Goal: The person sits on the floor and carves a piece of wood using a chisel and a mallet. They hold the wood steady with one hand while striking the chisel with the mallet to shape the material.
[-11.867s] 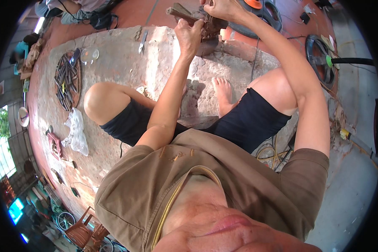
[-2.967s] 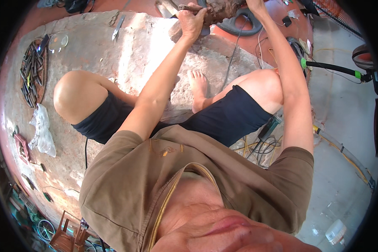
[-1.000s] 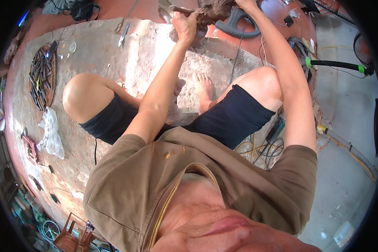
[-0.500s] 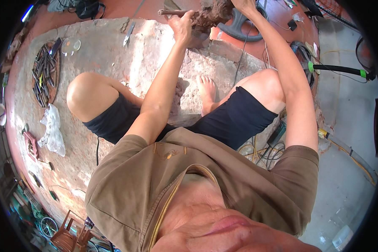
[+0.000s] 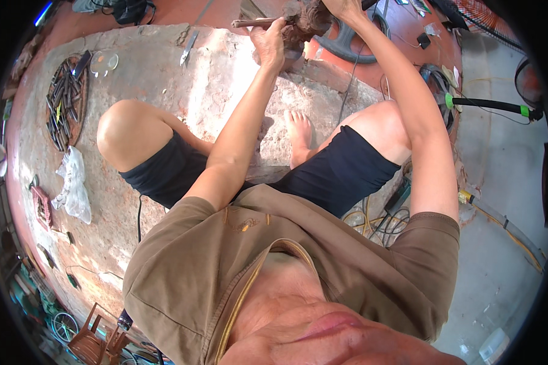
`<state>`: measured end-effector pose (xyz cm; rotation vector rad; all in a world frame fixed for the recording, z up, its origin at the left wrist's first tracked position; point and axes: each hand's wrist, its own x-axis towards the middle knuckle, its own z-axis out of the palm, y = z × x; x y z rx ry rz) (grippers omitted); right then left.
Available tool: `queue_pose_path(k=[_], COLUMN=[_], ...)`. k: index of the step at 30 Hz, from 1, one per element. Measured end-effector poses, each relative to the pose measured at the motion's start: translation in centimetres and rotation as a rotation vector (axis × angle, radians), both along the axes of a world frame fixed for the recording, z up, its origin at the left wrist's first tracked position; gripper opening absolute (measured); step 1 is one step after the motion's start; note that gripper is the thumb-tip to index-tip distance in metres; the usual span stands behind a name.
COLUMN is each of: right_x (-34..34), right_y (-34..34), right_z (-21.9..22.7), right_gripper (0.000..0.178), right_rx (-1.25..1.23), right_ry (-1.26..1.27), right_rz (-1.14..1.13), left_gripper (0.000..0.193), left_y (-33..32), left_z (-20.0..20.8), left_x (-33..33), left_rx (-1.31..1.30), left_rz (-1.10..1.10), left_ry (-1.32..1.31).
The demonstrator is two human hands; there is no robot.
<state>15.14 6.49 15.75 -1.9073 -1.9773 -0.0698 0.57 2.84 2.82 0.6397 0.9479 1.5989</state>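
Right hand (image 5: 342, 8) nearer outstretched left hand (image 5: 269, 47)

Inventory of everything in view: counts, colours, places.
gnarled piece: 1, dark brown, between hands
knife: 1, silver, on slab
oval tray: 1, brown, slab's left
slender tools: many, dark, in tray
round dish: 1, clear, beside tray
plastic bag: 1, whitish, below tray
basket: 1, pink, left of bag
chair: 1, brown, lower left
hose: 1, black and green, right
fan: 1, orange, upper right
cables: several, yellow and black, near right thigh
slab: 1, grey, under person
edge clutter: uncounted, mixed, left
left hand: 1, bare, gripping piece
right hand: 1, bare, at piece
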Motion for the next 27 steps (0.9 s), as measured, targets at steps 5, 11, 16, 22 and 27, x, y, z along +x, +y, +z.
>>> queue_pose_path(k=[5, 11, 16, 22, 27], right_x=[1.6, 2.4, 0.5, 1.5, 1.9], right_y=[1.0, 1.3, 0.7, 0.8, 1.2], right_z=[-0.9, -2.1, -1.1, -2.1, -2.6], right_gripper=[0.042, 0.040, 0.039, 0.037, 0.033], right_rx=[0.064, 0.094, 0.105, 0.162, 0.181], right_ry=[0.032, -0.118, -0.116, -0.102, -0.175], right_rz=[0.046, 0.077, 0.040, 0.084, 0.071], left_gripper=[0.020, 0.015, 0.015, 0.019, 0.017], left_y=[0.3, -0.3, -0.3, -1.7, -1.6], left_z=[-3.6, -1.3, -2.6, -5.7, -1.4], left_x=[-0.6, -0.7, 0.3, -0.9, 0.5], left_rx=[-0.007, -0.035, -0.020, -0.021, -0.005], left_rz=[-0.023, -0.071, -0.003, -0.026, 0.017], left_ry=[0.376, 0.196, 0.134, 0.398, 0.213])
